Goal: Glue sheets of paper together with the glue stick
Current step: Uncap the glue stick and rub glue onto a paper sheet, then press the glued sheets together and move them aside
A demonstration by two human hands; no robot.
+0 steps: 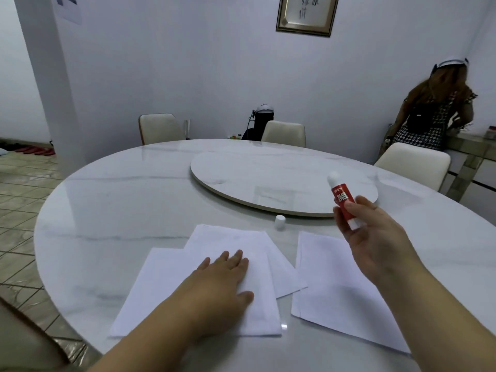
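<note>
My right hand point(375, 242) holds a red and white glue stick point(342, 197) upright above the table, its uncapped white tip pointing up and away. The stick's white cap point(280, 221) stands on the table beyond the papers. My left hand point(222, 283) lies flat, fingers spread, on the near white sheet point(166, 288). That sheet overlaps a second sheet point(230, 237) lying behind it. A third sheet point(335, 285) lies apart to the right, under my right forearm.
The papers rest on a round white marble table point(120, 205) with a lazy Susan point(268, 175) at its centre. Cream chairs point(414, 165) stand around the far side. A person point(429, 116) stands at a counter at the right.
</note>
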